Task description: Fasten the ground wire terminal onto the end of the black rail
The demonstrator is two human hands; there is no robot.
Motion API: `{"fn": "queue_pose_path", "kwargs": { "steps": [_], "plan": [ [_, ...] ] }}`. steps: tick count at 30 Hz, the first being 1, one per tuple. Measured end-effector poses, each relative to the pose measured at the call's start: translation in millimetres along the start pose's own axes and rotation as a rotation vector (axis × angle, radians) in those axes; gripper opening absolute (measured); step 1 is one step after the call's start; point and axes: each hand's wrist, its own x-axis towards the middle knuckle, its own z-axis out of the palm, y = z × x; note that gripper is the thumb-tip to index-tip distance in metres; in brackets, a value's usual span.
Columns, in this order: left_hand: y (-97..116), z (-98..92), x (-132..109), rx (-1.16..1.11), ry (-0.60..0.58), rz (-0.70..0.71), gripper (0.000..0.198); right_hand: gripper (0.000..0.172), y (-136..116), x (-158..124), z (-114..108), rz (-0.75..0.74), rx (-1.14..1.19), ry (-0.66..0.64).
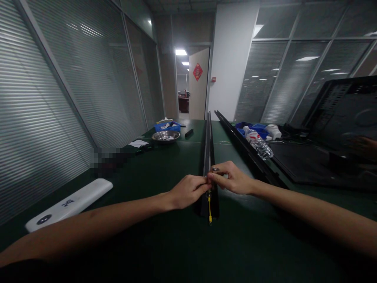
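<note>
- Both forearms reach in from the bottom corners and meet over the green tabletop (165, 165), so the two hands are together, fingertips almost touching.
- Left hand (188, 190): the fingers are curled and pinched shut on the near end of the black rail (208, 145). Exactly which part they grip is hidden by the fingers.
- Right hand (232, 179): thumb and forefinger are closed on a small metal part (215, 169), held right at the rail's top edge and just beside the left fingertips.
- The black rail is long and narrow. It lies flat on the tabletop and runs straight away from the hands toward the far edge.
- A yellow wire (209, 208) hangs out of the rail's near end, below the hands, and points toward the camera.
- A second black rail (235, 137) lies to the right, angled away from the first and apart from it.
- A water bottle (258, 143) lies on its side beyond that second rail, near some blue bins (259, 126).
- A large black panel (324, 161) lies flat at the right edge.
- A white bar-shaped device (69, 204) rests at the near left, well apart from the hands.
- A metal bowl (165, 136) sits at the far left, with a blue tray (167, 126) just behind it.
</note>
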Motion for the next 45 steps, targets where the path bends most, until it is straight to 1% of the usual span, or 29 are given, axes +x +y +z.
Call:
{"fn": "queue_pose_path", "kwargs": {
  "steps": [4,9,13,16,19,22,25,29,32,35,41,45],
  "plan": [
    [-0.4,-0.1,0.7,0.008,-0.010,0.002,0.028,0.038,2.6,-0.8,0.4,0.011,-0.002,0.000],
    [-1.3,0.2,0.4,-0.020,-0.015,-0.016,0.028,0.034,3.5,-1.9,2.0,0.022,-0.024,0.014],
    [-0.1,-0.1,0.7,-0.044,-0.024,-0.013,0.027,0.036,1.1,-2.7,5.3,0.051,-0.089,0.065],
    [1.2,-0.7,1.2,-0.040,-0.021,0.006,0.027,0.035,-0.5,-3.9,6.7,0.056,-0.077,0.089],
    [2.2,-1.3,1.3,-0.022,-0.026,0.011,0.028,0.032,-0.9,-5.1,6.6,0.037,-0.074,0.163],
    [2.2,-1.3,1.4,-0.004,-0.035,0.007,0.029,0.034,-1.3,-5.7,5.4,0.021,-0.063,0.227],
    [1.1,-0.9,1.7,0.002,-0.039,0.014,0.029,0.036,-1.9,-6.3,4.1,0.037,0.001,0.215],
    [-0.6,-0.8,1.7,0.002,-0.047,0.022,0.029,0.038,0.2,-7.4,3.6,0.117,0.190,0.158],
    [-0.8,-0.9,1.4,-0.008,-0.053,0.030,0.030,0.036,3.8,-7.7,4.7,0.146,0.339,0.126],
    [-0.6,-1.0,1.3,-0.014,-0.071,0.030,0.030,0.033,6.7,-7.2,6.3,0.155,0.435,0.108],
    [0.0,-1.8,1.6,-0.044,-0.084,0.020,0.031,0.030,6.6,-4.6,8.9,0.156,0.497,0.109],
    [0.3,-2.1,1.7,-0.032,-0.093,0.032,0.031,0.032,6.5,-3.6,10.0,0.151,0.511,0.113]
  ]
}}
